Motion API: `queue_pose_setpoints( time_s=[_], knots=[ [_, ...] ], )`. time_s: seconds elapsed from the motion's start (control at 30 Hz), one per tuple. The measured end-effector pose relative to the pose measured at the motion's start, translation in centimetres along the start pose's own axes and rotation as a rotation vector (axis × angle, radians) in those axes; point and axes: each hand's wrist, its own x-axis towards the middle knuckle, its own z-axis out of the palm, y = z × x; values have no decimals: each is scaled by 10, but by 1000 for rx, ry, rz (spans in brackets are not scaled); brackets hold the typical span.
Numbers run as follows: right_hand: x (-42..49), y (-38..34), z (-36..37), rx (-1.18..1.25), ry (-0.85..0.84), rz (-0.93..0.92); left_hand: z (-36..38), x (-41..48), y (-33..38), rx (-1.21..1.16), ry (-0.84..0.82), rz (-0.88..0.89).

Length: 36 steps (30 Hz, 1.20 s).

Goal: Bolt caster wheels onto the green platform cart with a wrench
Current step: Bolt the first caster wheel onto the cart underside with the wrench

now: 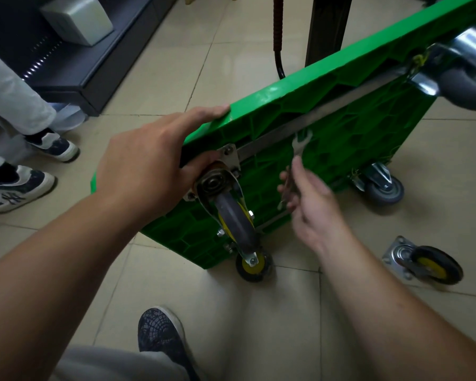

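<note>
Green cart (pixel 341 138) tipped on edge on the floor: left hand (pixel 149 166) grips its rim, right hand (pixel 311 199) holds the wrench (pixel 300 144); some wheels appear mounted, one loose caster (pixel 429 264) remains unbolted.

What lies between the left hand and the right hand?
The head view shows a caster on the underside of the green cart, between the left hand and the right hand, which holds the wrench.
</note>
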Motion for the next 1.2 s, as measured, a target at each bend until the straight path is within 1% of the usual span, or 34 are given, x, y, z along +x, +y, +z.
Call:
queue_pose_setpoints(
  time_s=[0.07, 0.17, 0.2, 0.27, 0.33, 0.43, 0.6, 0.77, 0.9, 0.93, 1.0, 1.07, 1.1, 1.13, 1.2],
  knots=[
    [-4, 32, 4, 96, -15, 146, 0, 0, 0, 0, -2, 0],
    [-17, 61, 16, 123, -101, 302, 1, 0, 0, 0, 3, 0],
    [-20, 66, 20, 131, -125, 347, 2, -1, 0, -3, 4, -1],
    [-23, 71, 30, 181, -148, 372, 1, -2, 0, -5, 10, -7],
    [-22, 73, 36, 209, -151, 360, 2, -2, 0, 1, 14, -17],
    [-19, 74, 39, 181, -172, 311, 2, -2, 0, -12, 11, -13],
    [-9, 66, 39, -4, -156, 168, 4, -2, -2, -1, 21, -12],
    [-3, 63, 33, -109, -113, 32, 4, -1, -3, -6, 21, -19],
    [11, 39, 16, -354, -71, -207, 3, -1, -1, -2, 22, -29],
    [15, 27, 11, -454, -78, -282, 2, -1, 0, -10, 24, -33],
    [22, -1, 5, -741, -87, -443, 1, -1, 1, -14, 27, -39],
    [20, -31, 8, -1075, -73, -670, 1, -2, 2, -8, 26, -33],
    [18, -44, 12, -1224, -61, -830, 1, -2, 2, -6, 25, -30],
    [15, -55, 17, -1358, -54, -986, 1, -2, 2, -5, 22, -31],
    [7, -68, 28, -1549, -27, -1176, 1, -1, 2, -7, 18, -34]
  ],
)
